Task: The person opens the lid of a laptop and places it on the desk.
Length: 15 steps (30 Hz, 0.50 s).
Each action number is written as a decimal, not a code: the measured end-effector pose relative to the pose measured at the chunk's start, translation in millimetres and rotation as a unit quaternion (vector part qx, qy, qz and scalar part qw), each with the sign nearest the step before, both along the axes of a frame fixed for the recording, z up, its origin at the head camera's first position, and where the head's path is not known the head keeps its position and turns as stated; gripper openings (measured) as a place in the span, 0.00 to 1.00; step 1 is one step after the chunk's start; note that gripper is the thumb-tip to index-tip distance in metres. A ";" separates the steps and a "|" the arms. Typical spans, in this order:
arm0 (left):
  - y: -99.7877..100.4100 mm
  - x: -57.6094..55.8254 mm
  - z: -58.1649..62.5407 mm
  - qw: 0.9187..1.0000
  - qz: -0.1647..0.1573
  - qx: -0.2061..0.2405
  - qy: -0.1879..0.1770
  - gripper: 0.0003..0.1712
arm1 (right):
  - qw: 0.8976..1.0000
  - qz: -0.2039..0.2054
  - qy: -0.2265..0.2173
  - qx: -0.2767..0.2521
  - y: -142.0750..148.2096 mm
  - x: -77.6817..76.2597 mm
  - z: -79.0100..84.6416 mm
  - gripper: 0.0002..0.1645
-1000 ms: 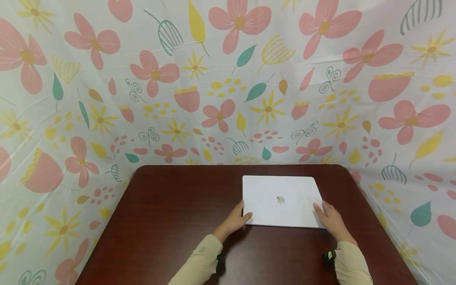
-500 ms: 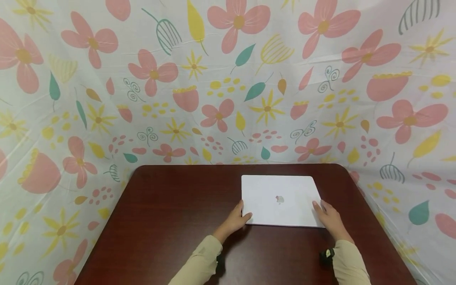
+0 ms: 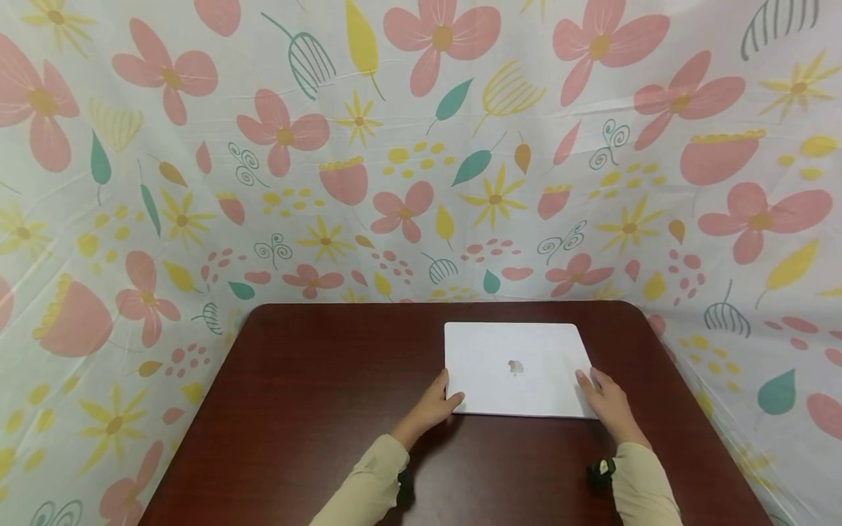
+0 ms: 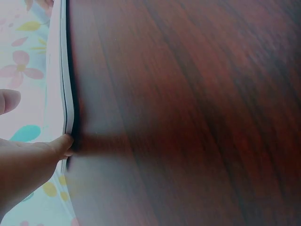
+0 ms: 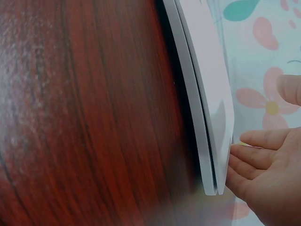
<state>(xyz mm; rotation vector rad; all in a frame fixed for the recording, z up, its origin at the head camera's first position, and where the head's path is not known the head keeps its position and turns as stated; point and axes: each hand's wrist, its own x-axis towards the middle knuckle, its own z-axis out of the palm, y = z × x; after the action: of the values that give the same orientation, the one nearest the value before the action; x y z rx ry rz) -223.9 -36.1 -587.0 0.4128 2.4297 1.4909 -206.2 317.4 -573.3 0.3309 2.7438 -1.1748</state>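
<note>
A closed white-silver laptop (image 3: 513,343) with a fruit-shaped logo lies flat on a dark red-brown wooden table (image 3: 329,380), right of its middle. At the laptop's left side is my left hand (image 3: 431,406), thumb over the front corner. In the left wrist view, its fingertips (image 4: 66,143) touch the laptop edge while the thumb stands apart from the lid. My right hand (image 3: 612,408) is at the opposite side. Its fingers (image 5: 256,155) stretch out against the edge in the right wrist view, with the thumb raised. The laptop's underside is hidden.
A white cloth (image 3: 408,146) printed with flowers and leaves hangs behind the table and along both sides. The table's rounded far corners lie close against it. Beige sleeves (image 3: 365,482) cover the forearms, and a dark device (image 3: 601,473) sits at the right wrist.
The laptop and both hands appear very slightly farther left in the head view, and the background shifts a little too. Both hands keep the same pose at the laptop's sides.
</note>
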 end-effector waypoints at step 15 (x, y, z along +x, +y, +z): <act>-13.5 0.9 -0.3 1.000 0.013 -0.001 -0.012 0.43 | 1.000 0.014 -0.009 -0.014 -10.0 -0.7 1.9 0.56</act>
<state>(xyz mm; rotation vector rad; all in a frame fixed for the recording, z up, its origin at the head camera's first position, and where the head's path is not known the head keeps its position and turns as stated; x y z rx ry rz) -223.0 -49.6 -587.3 0.3623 2.4272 1.4940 -206.8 307.3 -571.4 0.2961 2.7044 -1.1972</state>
